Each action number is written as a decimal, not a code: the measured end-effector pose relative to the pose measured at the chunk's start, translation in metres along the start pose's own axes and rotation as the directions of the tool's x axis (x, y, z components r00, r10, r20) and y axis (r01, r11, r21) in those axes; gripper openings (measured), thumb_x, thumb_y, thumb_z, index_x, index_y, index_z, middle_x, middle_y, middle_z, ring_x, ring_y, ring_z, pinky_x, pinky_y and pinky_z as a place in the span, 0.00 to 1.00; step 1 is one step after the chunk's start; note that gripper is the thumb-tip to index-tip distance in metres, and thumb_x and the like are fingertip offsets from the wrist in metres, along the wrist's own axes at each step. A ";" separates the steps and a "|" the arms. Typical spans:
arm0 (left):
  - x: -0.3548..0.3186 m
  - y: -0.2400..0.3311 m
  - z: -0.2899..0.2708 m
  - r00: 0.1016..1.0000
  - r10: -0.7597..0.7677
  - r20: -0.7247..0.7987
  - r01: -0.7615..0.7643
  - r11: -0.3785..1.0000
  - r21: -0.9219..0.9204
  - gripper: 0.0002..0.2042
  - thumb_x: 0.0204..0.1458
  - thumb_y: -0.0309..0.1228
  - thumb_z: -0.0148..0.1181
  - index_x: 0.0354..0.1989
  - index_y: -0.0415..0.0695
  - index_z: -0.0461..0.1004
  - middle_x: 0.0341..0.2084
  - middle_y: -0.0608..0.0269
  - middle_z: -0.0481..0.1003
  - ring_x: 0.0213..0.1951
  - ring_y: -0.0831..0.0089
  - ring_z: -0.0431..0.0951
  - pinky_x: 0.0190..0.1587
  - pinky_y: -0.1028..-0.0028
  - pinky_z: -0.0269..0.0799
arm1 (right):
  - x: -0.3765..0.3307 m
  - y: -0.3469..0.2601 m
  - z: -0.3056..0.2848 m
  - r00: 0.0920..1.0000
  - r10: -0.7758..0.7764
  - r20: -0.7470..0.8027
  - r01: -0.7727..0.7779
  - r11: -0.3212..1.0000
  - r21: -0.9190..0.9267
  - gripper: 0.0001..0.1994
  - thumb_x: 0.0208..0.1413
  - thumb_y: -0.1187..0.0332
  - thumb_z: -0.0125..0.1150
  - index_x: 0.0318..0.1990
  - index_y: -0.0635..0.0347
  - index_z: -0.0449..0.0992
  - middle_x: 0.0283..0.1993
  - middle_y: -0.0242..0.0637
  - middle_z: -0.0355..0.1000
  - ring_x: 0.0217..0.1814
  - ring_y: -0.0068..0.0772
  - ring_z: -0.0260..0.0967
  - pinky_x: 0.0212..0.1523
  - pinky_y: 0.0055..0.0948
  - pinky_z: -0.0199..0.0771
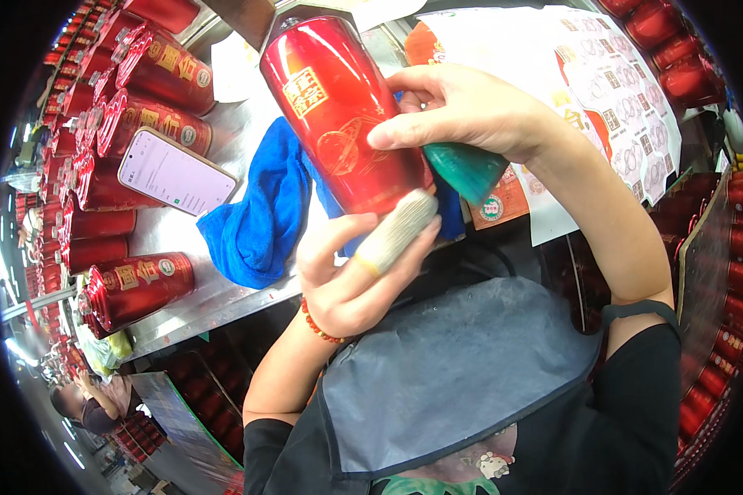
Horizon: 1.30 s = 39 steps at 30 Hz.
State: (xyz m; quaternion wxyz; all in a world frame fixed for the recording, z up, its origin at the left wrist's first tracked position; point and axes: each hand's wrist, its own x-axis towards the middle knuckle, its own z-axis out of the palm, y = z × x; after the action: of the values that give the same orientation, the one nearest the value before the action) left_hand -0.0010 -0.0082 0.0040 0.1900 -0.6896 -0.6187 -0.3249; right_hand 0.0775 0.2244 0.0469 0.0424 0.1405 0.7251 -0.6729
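Observation:
A shiny red bottle (326, 124) with gold panels and an engraved picture slants across the far middle, its base toward me. My right hand (462, 107) is closed on its right side, thumb on the front; the other fingers are partly hidden. Under that palm is a green, fan-shaped thing (468, 172), its kind unclear. My left hand (351, 276), wearing a red bead bracelet, is at the bottle's base. Between its fingers sits a pale-bristled brush (398, 233) with a yellow band, its tip close to the base. Behind the bottle lies a blue cloth (260, 219).
A phone (176, 172) with a lit screen leans on red bottles (169, 70) at left; another bottle (140, 285) lies nearer. Printed sheets (611, 99) cover the right side. Grey metal (276, 18) stands at the bottle's far end. A person (99, 404) is at far lower left.

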 end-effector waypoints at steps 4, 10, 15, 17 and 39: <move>0.011 0.004 0.020 0.989 -0.131 -0.070 0.137 0.986 0.093 0.29 0.37 0.31 0.81 0.54 0.50 0.82 0.53 0.64 0.78 0.55 0.61 0.69 0.58 0.65 0.65 | 0.003 0.001 -0.002 0.999 -0.041 0.018 0.041 0.998 -0.038 0.37 0.56 0.51 0.73 0.64 0.70 0.70 0.53 0.43 0.78 0.55 0.27 0.75 0.56 0.25 0.76; 0.000 0.001 0.025 0.844 -0.511 -0.166 0.474 0.854 -0.215 0.38 0.44 0.28 0.78 0.67 0.39 0.67 0.63 0.48 0.69 0.64 0.51 0.68 0.66 0.61 0.62 | 0.001 0.022 -0.022 0.988 -0.026 -0.154 0.012 0.996 -0.092 0.40 0.56 0.45 0.72 0.67 0.69 0.69 0.55 0.45 0.78 0.59 0.31 0.74 0.57 0.27 0.75; -0.022 0.003 0.025 0.841 -0.492 -0.223 0.421 0.856 -0.300 0.30 0.50 0.26 0.74 0.62 0.37 0.71 0.58 0.46 0.73 0.60 0.51 0.72 0.62 0.62 0.67 | 0.006 0.025 -0.009 0.997 -0.002 -0.072 0.003 1.000 0.015 0.49 0.47 0.38 0.75 0.66 0.71 0.69 0.60 0.53 0.74 0.63 0.42 0.73 0.63 0.34 0.72; -0.025 0.011 0.011 0.902 -0.391 -0.183 0.354 0.913 -0.202 0.18 0.49 0.23 0.73 0.50 0.38 0.79 0.50 0.49 0.80 0.53 0.54 0.78 0.57 0.63 0.72 | 0.009 0.027 -0.010 0.998 -0.040 -0.045 0.041 0.999 0.030 0.48 0.47 0.39 0.76 0.66 0.70 0.70 0.59 0.52 0.75 0.63 0.41 0.73 0.63 0.34 0.72; 0.016 -0.001 0.010 0.671 -0.709 0.218 0.605 0.354 -0.713 0.51 0.50 0.26 0.73 0.78 0.40 0.41 0.70 0.51 0.53 0.70 0.57 0.60 0.70 0.57 0.62 | 0.009 0.019 -0.010 0.997 0.008 0.081 -0.021 0.985 0.169 0.37 0.56 0.58 0.74 0.69 0.66 0.66 0.61 0.42 0.73 0.62 0.30 0.72 0.63 0.30 0.74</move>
State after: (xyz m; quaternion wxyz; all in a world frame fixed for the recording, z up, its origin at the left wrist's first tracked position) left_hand 0.0003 0.0101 0.0077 -0.2128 -0.3737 -0.6403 -0.6365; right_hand 0.0752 0.2366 0.0269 0.0643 0.1216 0.6619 -0.7369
